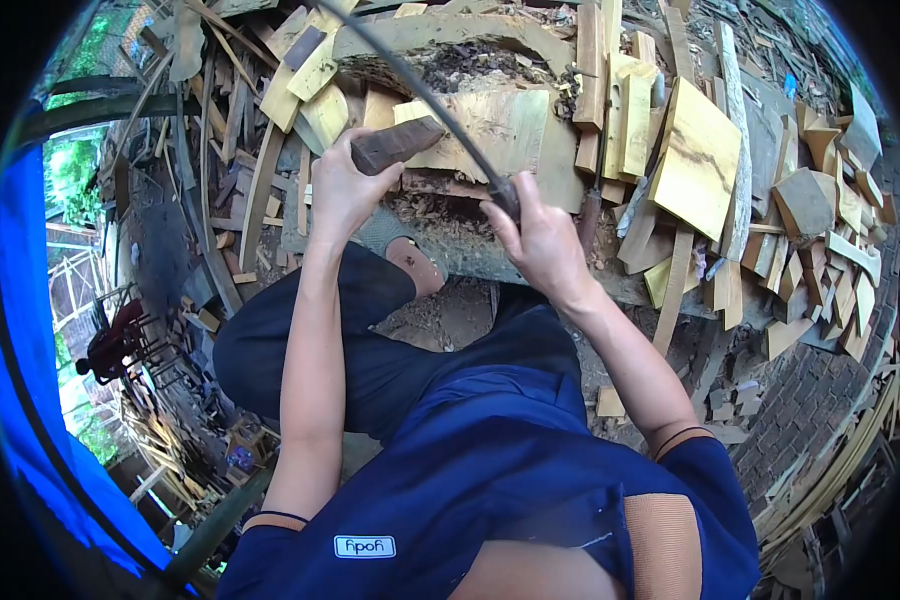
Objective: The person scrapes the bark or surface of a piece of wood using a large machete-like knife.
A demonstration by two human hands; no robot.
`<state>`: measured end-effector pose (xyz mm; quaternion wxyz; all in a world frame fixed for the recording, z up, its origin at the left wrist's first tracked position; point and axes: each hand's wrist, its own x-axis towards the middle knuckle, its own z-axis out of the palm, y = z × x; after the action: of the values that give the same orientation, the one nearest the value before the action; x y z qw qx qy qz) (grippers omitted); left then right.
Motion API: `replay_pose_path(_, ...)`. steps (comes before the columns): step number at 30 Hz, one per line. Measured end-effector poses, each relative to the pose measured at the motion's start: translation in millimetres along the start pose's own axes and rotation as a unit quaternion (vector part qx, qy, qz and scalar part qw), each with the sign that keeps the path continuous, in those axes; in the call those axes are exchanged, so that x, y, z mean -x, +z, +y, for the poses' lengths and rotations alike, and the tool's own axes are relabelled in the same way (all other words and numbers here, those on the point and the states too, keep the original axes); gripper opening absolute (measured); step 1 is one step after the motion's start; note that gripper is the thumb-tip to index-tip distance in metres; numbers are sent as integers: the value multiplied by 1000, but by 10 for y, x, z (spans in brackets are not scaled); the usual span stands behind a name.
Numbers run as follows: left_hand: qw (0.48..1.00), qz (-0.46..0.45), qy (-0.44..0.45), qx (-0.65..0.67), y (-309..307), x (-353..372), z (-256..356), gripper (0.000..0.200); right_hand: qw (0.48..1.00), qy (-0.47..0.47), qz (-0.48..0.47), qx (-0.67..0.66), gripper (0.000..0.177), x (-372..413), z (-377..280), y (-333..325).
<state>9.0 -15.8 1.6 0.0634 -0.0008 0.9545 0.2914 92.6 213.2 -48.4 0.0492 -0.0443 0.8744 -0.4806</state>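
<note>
Left hand (340,185) lifted, clenched around a wood block (400,143); right hand (535,235), wrist bent, grips a curved blade (422,92) above the log (450,250)

- The tool (425,95) runs out past the top edge. Its far end is unseen and its kind cannot be told.
- The right hand (540,240) covers the tool's grip.
- The left hand (342,185) hides the near end of the block (398,143).
- The foot (410,262) lies partly behind the knee (365,285).
- The scraps (840,290) blur toward the lens rim.

A chip-strewn log (470,250) bears a pale slab (510,125); offcuts (700,160) litter the ground.
</note>
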Motion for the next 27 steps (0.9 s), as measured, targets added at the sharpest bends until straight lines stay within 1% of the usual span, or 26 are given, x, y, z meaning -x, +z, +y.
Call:
replay_pose_path(2, 1000, 7, 21, -17, 21, -38, 15, 51, 987, 65, -80, 122, 35, 29, 253, 197)
replay_pose_path(3, 999, 14, 36, -37, 11, -62, 25, 51, 991, 65, -74, 94, 37, 29, 290, 209)
replay_pose_path(4, 998, 21, 41, -38, -4, -116, 49, 51, 991, 60, -68, 95, 37, -6, 316, 222)
replay_pose_path(6, 998, -6, 21, -51, 23, -137, 89, 53, 990, 84, -74, 89, 37, 60, 312, 240)
replay_pose_path(7, 999, -18, 18, -37, 30, -151, 65, 53, 984, 86, -73, 135, 37, 66, 307, 242)
replay_pose_path(10, 1000, 8, 26, -15, 49, -98, 110, 54, 982, 62, -61, 169, 36, 56, 365, 238)
replay_pose_path(11, 1000, -9, 4, 22, 48, -94, 121, 47, 986, 49, -51, 152, 35, 52, 388, 244)
replay_pose_path(12, 1000, -7, 5, 21, 110, -115, 43, 47, 986, 46, -50, 152, 35, 46, 363, 239)
replay_pose_path(13, 990, 59, -14, 125, 225, -157, -44, 43, 985, 42, -54, 160, 33, 41, 332, 214)
replay_pose_path(14, 965, 123, -32, 227, 319, -195, -136, 39, 983, 38, -59, 168, 32, 36, 311, 195)
replay_pose_path(15, 944, 152, -68, 284, 358, -173, -98, 20, 987, 31, -54, 150, 32, 29, 323, 221)
replay_pose_path(16, 944, 152, -65, 285, 427, -181, -74, 20, 987, 30, -51, 152, 32, 13, 385, 287)
replay_pose_path(17, 895, 220, -57, 383, 504, -182, -52, 13, 991, 2, -22, 134, 33, 3, 467, 377)
replay_pose_path(18, 832, 284, -49, 474, 557, -173, -20, 6, 993, -27, 6, 115, 34, -19, 451, 403)
replay_pose_path(19, 825, 283, -45, 486, 568, -146, 44, 5, 993, 24, -36, 107, 37, -17, 433, 404)
replay_pose_path(20, 854, 266, -48, 444, 586, -149, -9, 9, 993, 22, -36, 106, 37, -35, 409, 402)
replay_pose_path(22, 865, 273, -13, 421, 620, -162, -23, 8, 989, 81, -61, 105, 39, -29, 353, 366)
replay_pose_path(23, 864, 273, -16, 424, 643, -176, -22, 8, 988, 77, -64, 118, 40, -35, 320, 334)
replay_pose_path(25, 835, 311, -7, 454, 649, -219, -5, 6, 990, 67, -70, 98, 39, -75, 370, 307)
replay_pose_path(27, 839, 305, -6, 450, 617, -243, -42, 6, 993, 57, -76, 75, 39, -146, 348, 272)
